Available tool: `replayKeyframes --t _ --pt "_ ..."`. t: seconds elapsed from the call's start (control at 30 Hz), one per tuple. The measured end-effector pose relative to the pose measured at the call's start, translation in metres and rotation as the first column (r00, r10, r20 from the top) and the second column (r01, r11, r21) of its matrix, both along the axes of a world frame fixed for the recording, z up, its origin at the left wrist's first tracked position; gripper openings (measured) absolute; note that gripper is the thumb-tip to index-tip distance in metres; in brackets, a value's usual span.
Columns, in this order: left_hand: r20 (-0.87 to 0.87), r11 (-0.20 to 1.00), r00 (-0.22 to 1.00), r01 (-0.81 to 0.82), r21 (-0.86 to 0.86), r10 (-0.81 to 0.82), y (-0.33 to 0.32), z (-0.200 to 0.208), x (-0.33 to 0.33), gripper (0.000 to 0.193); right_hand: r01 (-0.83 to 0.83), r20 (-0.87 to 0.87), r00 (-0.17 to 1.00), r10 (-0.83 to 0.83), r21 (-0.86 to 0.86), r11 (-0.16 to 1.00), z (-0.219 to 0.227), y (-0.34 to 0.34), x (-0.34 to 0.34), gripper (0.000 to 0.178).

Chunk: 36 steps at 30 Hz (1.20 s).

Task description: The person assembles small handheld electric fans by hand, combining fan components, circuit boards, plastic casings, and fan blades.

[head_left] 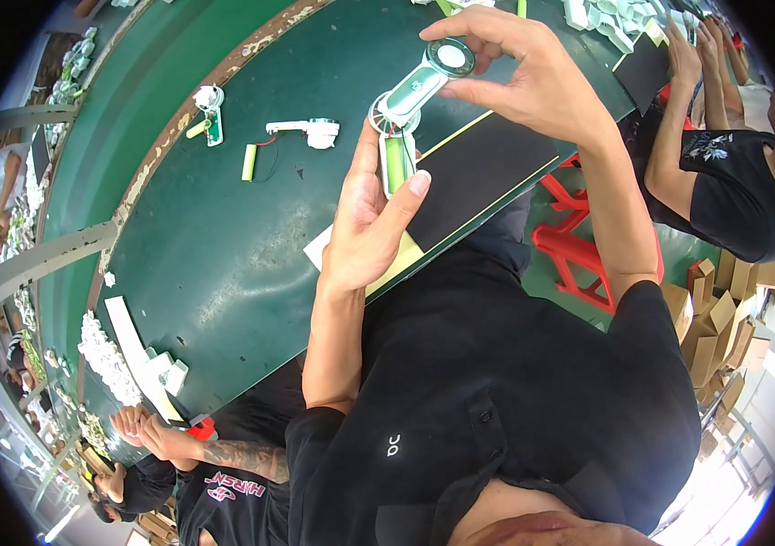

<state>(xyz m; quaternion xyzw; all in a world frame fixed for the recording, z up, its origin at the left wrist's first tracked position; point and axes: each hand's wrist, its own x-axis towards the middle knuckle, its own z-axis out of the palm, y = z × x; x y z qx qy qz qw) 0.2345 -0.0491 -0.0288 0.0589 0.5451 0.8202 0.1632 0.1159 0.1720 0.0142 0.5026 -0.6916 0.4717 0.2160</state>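
Both hands hold a small white device that looks like an opened handheld fan (413,89), above the green table. My left hand (360,227) is closed round its lower handle, where a yellow-green battery (396,160) shows in the open shell. A round, spoked part sits at the joint, with thin wires beside it. My right hand (537,77) pinches the upper end by its dark-rimmed disc (451,57), between thumb and fingers. To the left on the table lie a white motor part (319,133) wired to a loose battery (249,162), and a green circuit-board assembly (213,123).
A black mat (492,168) lies along the table's near edge. White parts (107,359) are heaped at left, more (601,23) at far right. Co-workers sit both sides, one's hands (155,432) at lower left. A red stool (578,241) and cardboard boxes (719,318) stand right.
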Motion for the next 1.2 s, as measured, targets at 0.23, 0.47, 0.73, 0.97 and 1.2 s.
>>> replayKeyframes --t 0.23,0.47,0.73,0.97,1.2 --pt "0.002 0.998 1.0 0.03 0.047 -0.03 -0.004 -0.002 -0.001 0.059 0.151 0.226 0.954 -0.198 0.209 0.966 0.003 -0.002 0.001 0.044" --pt "0.028 0.996 0.997 0.069 0.062 -0.071 -0.009 -0.013 -0.002 0.066 0.171 0.419 0.826 -0.378 0.453 0.875 0.009 0.001 0.02 0.045" --pt "0.002 0.98 0.984 -0.175 0.091 0.175 -0.028 -0.027 -0.012 0.046 0.21 0.4 0.821 -0.407 0.451 0.868 -0.027 -0.011 0.042 0.034" --pt "0.02 0.964 0.967 -0.256 0.073 0.255 -0.037 -0.04 -0.015 0.048 -0.007 0.366 0.893 -0.261 0.593 0.805 -0.074 -0.04 0.102 0.036" --pt "-0.009 0.969 0.97 -0.242 0.058 0.243 -0.031 -0.068 -0.001 0.055 -0.005 0.212 0.948 -0.239 0.757 0.653 -0.08 -0.056 0.098 0.038"
